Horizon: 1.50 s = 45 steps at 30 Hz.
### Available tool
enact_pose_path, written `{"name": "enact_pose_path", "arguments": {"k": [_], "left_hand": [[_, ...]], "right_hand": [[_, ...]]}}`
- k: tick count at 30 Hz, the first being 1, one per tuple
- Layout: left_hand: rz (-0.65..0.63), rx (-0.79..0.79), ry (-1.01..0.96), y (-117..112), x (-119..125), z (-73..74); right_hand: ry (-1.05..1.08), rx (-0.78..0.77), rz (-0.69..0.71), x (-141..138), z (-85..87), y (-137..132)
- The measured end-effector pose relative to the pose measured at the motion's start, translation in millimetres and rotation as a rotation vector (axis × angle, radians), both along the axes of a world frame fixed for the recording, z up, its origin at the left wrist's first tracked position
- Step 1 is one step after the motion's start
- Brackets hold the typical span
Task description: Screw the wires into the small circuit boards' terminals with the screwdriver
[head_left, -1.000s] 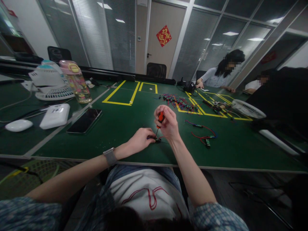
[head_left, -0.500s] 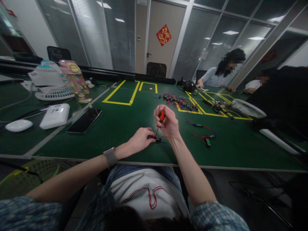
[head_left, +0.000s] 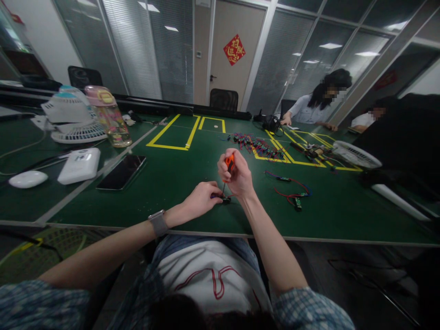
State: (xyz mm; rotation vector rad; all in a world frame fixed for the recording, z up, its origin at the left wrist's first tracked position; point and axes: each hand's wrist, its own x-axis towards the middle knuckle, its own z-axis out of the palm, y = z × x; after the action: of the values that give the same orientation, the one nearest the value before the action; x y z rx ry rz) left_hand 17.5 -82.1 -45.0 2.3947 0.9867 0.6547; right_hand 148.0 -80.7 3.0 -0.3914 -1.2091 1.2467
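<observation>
My right hand is closed around a small screwdriver with an orange handle, held nearly upright with its tip down. The tip meets a small dark electronic part with red wires lying on the green table. My left hand, a grey watch on its wrist, pinches that part from the left and holds it against the table. Two similar wired parts lie a little to the right.
A black phone, a white power bank, a white mouse, a fan and a pink bottle stand at the left. A heap of wired parts lies farther back. Two other people sit at the far right.
My right hand has shifted slightly left and up with the screwdriver and turned a little. My left hand has kept its place on the part.
</observation>
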Motion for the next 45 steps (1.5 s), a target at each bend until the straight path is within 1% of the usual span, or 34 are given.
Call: {"name": "enact_pose_path", "arguments": {"k": [3,7,13,15,21,25,31,36,41,43,45], "left_hand": [[0.011,0.026,0.035,-0.2,-0.2,0.6],[0.012,0.031,0.058,-0.9,-0.5,2.1],[0.016,0.015,0.066,-2.4,-0.7,4.6],[0.016,0.014,0.059,-2.4,-0.9,4.6],[0.0,0.036,0.027,-0.6,-0.9,2.4],[-0.009,0.057,0.027,0.0,-1.2,1.0],[0.002,0.056,0.034,-1.9,-2.0,3.5],[0.006,0.023,0.018,-1.8,-1.7,3.8],[-0.001,-0.004,-0.021,-1.9,-1.2,1.8],[-0.003,0.004,-0.014,-2.8,-0.9,2.3],[-0.002,0.02,0.0,-3.8,-0.8,3.2]], "right_hand": [[0.032,-0.017,-0.016,5.2,1.1,-1.1],[0.112,0.022,-0.102,17.3,-1.4,-2.5],[-0.044,0.108,-0.295,28.9,-5.7,-3.3],[-0.095,0.116,-0.327,30.1,-4.8,-4.7],[-0.21,0.101,-0.282,28.8,-3.2,-7.6],[-0.195,0.093,-0.285,27.7,-5.0,-5.1],[-0.157,0.097,-0.237,29.0,-5.1,-4.1],[-0.148,0.095,-0.15,32.6,-0.2,-8.9],[-0.232,0.122,-0.065,31.3,2.7,-9.4],[-0.257,0.155,-0.065,31.6,2.5,-6.3],[-0.276,0.178,-0.107,33.2,1.9,-2.7]]}}
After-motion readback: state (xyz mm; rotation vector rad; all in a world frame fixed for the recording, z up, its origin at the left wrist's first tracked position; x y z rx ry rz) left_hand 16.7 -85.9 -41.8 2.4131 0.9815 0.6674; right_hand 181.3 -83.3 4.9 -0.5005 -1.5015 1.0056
